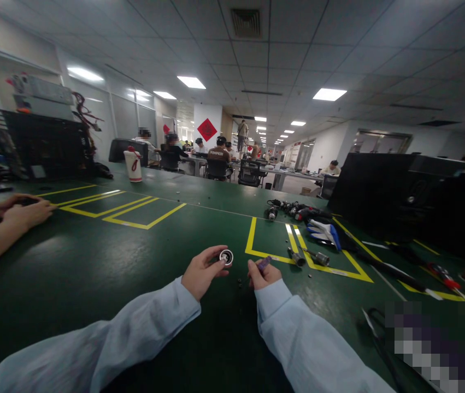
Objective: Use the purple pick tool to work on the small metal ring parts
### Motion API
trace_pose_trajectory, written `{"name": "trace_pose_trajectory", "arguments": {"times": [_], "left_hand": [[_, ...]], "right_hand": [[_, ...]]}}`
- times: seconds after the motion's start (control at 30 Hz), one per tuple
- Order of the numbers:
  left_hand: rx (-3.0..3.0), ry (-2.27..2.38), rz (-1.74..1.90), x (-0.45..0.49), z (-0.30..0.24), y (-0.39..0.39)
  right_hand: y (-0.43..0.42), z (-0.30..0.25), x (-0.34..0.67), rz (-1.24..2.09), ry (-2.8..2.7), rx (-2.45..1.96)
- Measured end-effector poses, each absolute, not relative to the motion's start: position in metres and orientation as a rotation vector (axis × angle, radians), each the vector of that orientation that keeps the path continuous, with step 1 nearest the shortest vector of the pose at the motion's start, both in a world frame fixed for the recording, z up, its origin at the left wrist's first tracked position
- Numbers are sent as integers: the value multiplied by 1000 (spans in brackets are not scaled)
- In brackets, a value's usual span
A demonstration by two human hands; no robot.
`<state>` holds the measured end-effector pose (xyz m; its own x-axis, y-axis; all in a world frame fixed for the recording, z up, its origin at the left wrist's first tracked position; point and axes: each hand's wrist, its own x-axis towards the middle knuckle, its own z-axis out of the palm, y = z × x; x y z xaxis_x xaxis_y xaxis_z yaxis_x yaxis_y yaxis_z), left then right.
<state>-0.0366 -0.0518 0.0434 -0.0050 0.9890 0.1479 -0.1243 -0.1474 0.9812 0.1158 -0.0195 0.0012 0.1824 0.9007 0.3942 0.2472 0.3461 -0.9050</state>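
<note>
My left hand (202, 269) is closed on a small round metal part (226, 257), pinched between thumb and fingers just above the dark green table (105, 262). My right hand (262, 274) sits close beside it, closed around a small purple-handled tool (264, 263). The two hands are a few centimetres apart. Tiny dark screws (239, 283) lie on the table between them. Both of my sleeves are light blue.
Small metal cylinders (296, 256) and a white-and-blue glove (323, 231) lie to the right inside yellow tape marks. Screwdrivers (441, 273) lie at far right, black cases (412, 191) behind. Another person's hands (23, 210) rest at left. A white cup (134, 165) stands farther back.
</note>
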Motion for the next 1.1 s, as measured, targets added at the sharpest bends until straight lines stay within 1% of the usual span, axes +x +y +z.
{"name": "trace_pose_trajectory", "arguments": {"times": [0.07,0.23,0.5,0.6,0.7,0.83,1.1], "left_hand": [[1124,1053,1389,-35,45,-55],[1108,1078,1428,-30,50,-66],[1330,1063,1358,-28,46,-74],[1385,1111,1372,-36,39,-63],[1389,1158,1414,-42,34,-52],[1381,1175,1413,-43,34,-49],[1355,1127,1437,-39,37,-54]], "right_hand": [[-19,0,115,599,-1370,-1172],[-17,1,115,834,-1170,-1155],[-16,11,126,1013,-961,-1074],[-20,19,129,1037,-945,-964],[-28,26,123,1062,-982,-740],[-43,27,109,972,-1174,-622],[-61,20,103,647,-1549,-744]]}}
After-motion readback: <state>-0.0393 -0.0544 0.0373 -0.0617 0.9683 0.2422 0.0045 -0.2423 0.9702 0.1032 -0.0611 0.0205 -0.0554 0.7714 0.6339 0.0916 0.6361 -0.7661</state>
